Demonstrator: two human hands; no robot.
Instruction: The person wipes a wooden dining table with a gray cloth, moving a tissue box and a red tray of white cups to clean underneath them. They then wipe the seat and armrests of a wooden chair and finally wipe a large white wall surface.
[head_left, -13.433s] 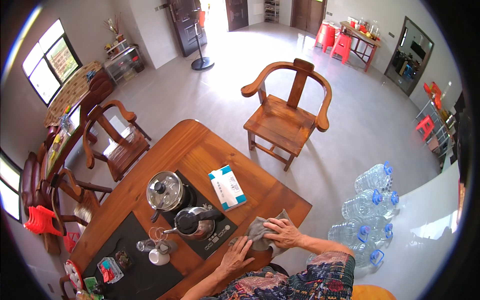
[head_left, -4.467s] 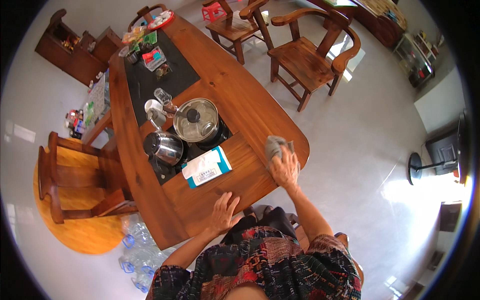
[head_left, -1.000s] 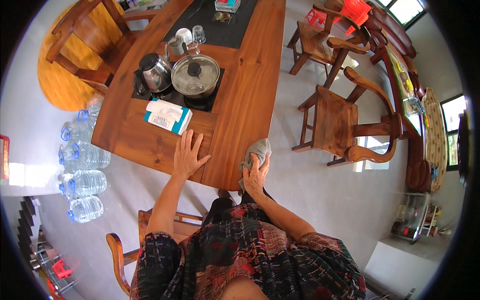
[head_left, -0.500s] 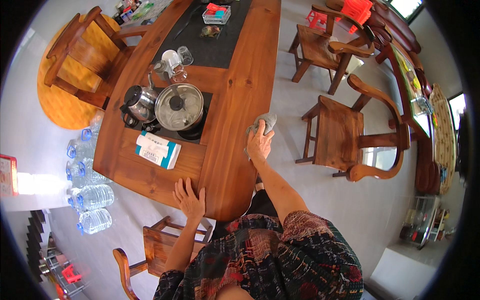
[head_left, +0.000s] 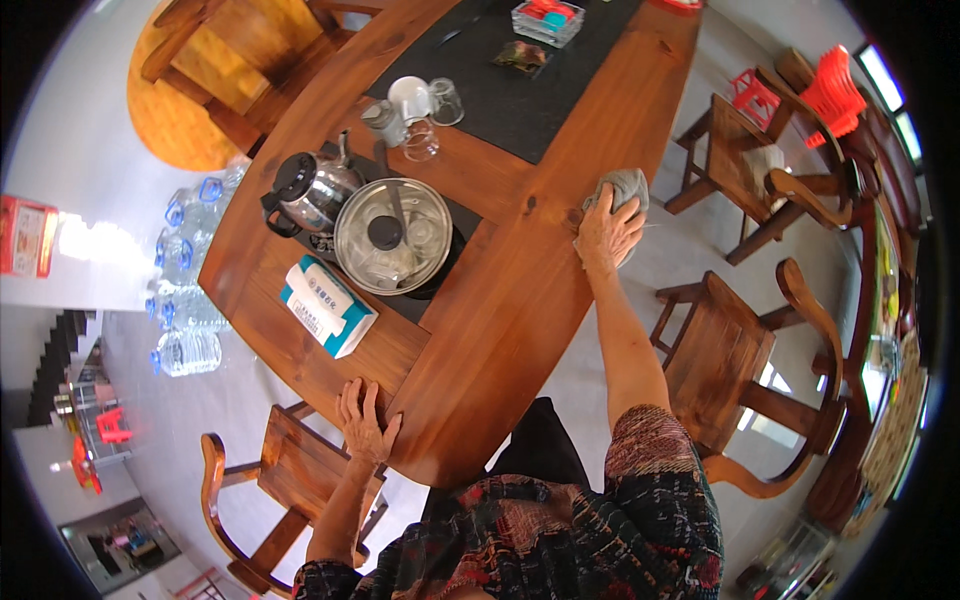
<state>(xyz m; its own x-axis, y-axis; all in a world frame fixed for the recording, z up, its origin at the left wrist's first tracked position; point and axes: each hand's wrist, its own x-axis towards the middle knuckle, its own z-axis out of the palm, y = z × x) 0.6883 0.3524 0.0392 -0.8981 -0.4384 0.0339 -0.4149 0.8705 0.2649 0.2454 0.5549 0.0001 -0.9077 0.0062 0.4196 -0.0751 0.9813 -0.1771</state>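
Note:
A grey cloth is under my right hand, whose fingers curl over it at the right edge of the wooden table. My left hand rests flat on the table's near edge, fingers spread, holding nothing. Ahead of it lies a white and teal tissue box. Beyond the box, a lidded glass-topped pot stands on a dark hob panel, with a steel kettle to its left.
Several cups and glasses stand past the pot. A clear tray sits on the black inlay. Wooden chairs line the right side; another chair is at the near left. Water bottles stand on the floor at left.
My right hand has slid the cloth farther along the table's right edge, away from me. My left hand stays on the near edge. The whole view has turned and shifted.

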